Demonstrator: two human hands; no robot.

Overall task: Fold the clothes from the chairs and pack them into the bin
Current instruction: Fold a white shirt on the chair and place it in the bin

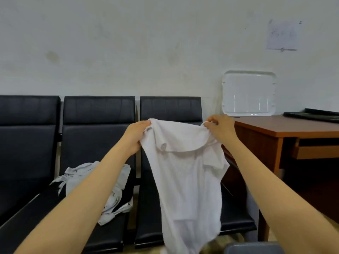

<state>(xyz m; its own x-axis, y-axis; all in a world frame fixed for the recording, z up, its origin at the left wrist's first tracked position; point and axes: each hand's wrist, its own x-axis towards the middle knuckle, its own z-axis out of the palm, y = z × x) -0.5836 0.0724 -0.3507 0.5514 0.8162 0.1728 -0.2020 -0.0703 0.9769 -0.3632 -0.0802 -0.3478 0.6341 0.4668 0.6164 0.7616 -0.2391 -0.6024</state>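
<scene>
Limp white collared shirt, hanging

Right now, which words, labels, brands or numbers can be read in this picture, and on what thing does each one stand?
Nothing can be read.
Paper sheet on the wall: faint marks, too blurred to read.
Crumpled clothes on the chair: dark marks, too small to read.
White shirt: no text shows.
</scene>
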